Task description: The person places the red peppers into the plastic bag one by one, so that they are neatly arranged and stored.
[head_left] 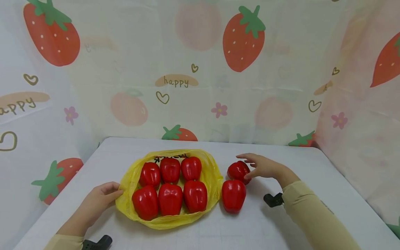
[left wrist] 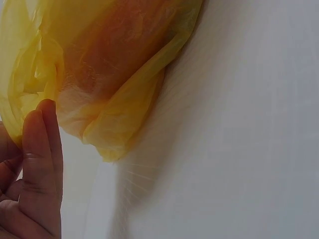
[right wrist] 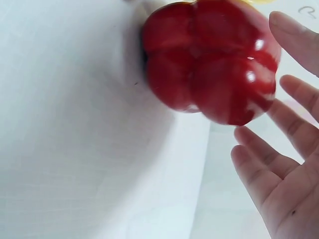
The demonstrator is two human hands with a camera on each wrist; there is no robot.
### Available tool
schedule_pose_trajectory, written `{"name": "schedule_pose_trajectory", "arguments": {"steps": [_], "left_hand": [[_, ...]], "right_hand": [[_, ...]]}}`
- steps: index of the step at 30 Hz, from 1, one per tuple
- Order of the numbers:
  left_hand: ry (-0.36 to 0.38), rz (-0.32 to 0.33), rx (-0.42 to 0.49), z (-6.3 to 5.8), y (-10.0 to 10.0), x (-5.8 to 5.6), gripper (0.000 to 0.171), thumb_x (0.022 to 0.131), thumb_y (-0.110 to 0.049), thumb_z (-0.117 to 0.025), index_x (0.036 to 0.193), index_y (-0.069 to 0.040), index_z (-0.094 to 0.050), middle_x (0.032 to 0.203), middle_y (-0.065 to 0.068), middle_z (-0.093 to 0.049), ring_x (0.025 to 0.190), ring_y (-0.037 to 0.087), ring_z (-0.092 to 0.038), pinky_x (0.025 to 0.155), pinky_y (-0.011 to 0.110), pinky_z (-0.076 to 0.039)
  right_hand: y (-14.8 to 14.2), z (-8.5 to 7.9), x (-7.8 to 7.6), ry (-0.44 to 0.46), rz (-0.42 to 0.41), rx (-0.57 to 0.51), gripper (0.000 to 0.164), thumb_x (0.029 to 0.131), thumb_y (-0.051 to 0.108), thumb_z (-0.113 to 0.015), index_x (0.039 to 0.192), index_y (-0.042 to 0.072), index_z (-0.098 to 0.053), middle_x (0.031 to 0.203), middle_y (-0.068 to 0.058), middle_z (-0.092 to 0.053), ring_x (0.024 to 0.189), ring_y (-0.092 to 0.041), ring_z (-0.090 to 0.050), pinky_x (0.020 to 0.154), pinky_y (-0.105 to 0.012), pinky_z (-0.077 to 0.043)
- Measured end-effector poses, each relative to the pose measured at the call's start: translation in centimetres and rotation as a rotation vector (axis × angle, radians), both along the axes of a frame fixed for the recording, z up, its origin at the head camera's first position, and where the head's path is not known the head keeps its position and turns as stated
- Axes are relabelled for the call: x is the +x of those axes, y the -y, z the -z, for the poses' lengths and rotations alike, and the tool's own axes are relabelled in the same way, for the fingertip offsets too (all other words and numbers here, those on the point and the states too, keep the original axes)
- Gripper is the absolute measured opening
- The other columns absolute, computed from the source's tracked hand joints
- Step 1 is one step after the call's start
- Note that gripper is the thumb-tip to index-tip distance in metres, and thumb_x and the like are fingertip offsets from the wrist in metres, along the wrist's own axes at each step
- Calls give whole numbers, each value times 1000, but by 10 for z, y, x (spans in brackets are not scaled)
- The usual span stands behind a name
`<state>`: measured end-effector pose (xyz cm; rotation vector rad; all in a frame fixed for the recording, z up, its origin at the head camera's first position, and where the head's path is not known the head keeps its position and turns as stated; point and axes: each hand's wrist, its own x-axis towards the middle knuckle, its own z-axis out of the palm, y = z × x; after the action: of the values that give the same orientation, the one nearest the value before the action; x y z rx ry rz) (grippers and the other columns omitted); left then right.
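A yellow plastic bag (head_left: pixel 127 180) lies with its mouth spread wide around several red bell peppers (head_left: pixel 170 199), set in two rows. My left hand (head_left: pixel 98 203) pinches the bag's left rim between thumb and fingers; the left wrist view shows the thin yellow film (left wrist: pixel 124 122) at the fingertips. To the right of the bag are two more red bell peppers, a front one (head_left: pixel 233 196) and a rear one (head_left: pixel 238 171). My right hand (head_left: pixel 265 167) is at the rear pepper's right side, fingers spread. In the right wrist view, that pepper's lobed end (right wrist: pixel 214 59) faces the open palm.
Everything rests on a white table (head_left: pixel 200 239). Behind it and along both sides hangs a pale curtain (head_left: pixel 200 45) printed with strawberries, hearts and flowers. Black wrist devices (head_left: pixel 273 200) are worn at both sleeves.
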<state>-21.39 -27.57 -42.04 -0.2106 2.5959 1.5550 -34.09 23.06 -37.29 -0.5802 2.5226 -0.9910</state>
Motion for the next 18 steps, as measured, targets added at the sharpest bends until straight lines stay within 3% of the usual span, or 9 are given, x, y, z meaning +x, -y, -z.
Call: {"name": "schedule_pose_trajectory", "arguments": {"steps": [6, 14, 18], "left_hand": [[5, 0, -3, 0, 0, 0, 37, 89, -33, -58, 110, -2, -58, 109, 9, -61, 92, 18, -57, 83, 34, -52], [7, -4, 2, 0, -1, -1, 38, 89, -33, -58, 110, -1, -58, 109, 9, -61, 91, 18, -57, 83, 34, -52], [5, -4, -2, 0, -2, 0, 38, 89, -33, -58, 110, -1, -58, 109, 9, -61, 92, 18, -57, 84, 34, -51]], "right_hand": [[-4, 9, 2, 12, -9, 0, 78, 71, 12, -77, 138, 18, -37, 138, -9, -38, 125, -37, -36, 94, -48, -43], [-3, 18, 4, 42, 57, -24, 82, 71, 7, -76, 140, 21, -34, 136, -10, -38, 123, -39, -36, 83, -42, -51], [-2, 21, 3, 12, 56, -33, 79, 72, 6, -75, 138, 18, -35, 134, -10, -39, 121, -39, -39, 82, -41, -52]]}}
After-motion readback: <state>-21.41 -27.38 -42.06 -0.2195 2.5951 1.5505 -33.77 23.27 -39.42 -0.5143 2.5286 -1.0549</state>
